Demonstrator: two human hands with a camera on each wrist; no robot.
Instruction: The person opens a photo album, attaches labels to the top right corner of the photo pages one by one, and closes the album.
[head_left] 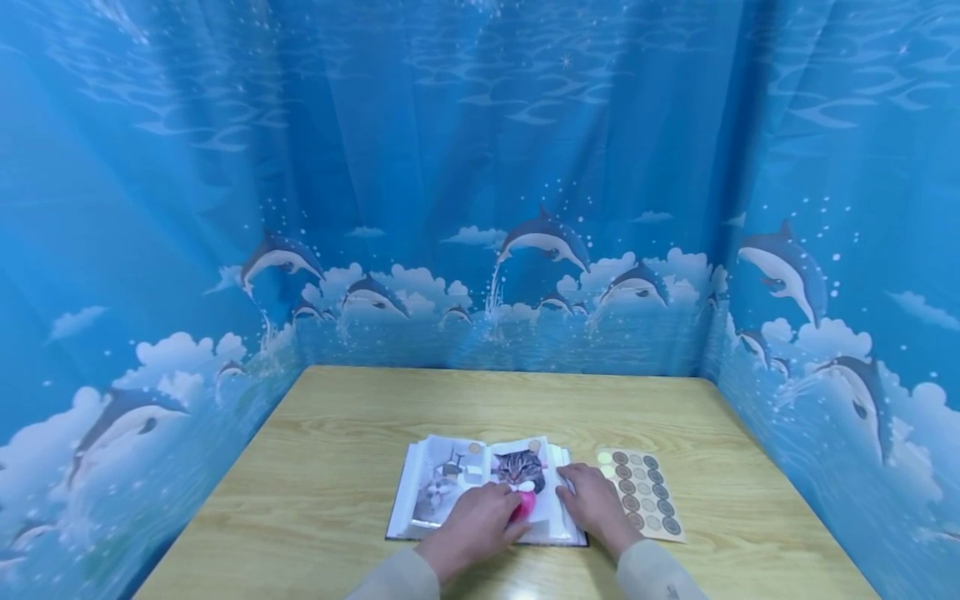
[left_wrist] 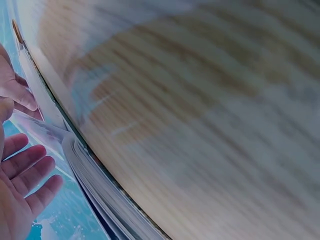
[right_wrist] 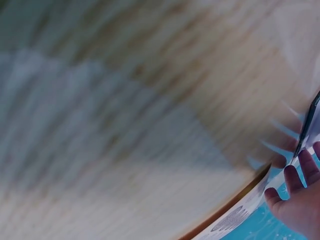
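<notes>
Both our hands press the open album [head_left: 480, 487]: left hand [head_left: 480, 521] and right hand [head_left: 596, 500] flat, fingers straight; sticker sheet [head_left: 645, 492] just right of the album, bare surface [head_left: 375, 417] beyond it.

A photo album [head_left: 480, 492] lies open and flat at the lower centre of the head view, near the table's front edge. Its right page shows a tabby cat photo [head_left: 519, 467]; a pink object [head_left: 525, 504] rests on that page, partly hidden.

Open album [head_left: 450, 487] on table [head_left: 337, 433], sticker sheet [head_left: 645, 492] just right
</notes>
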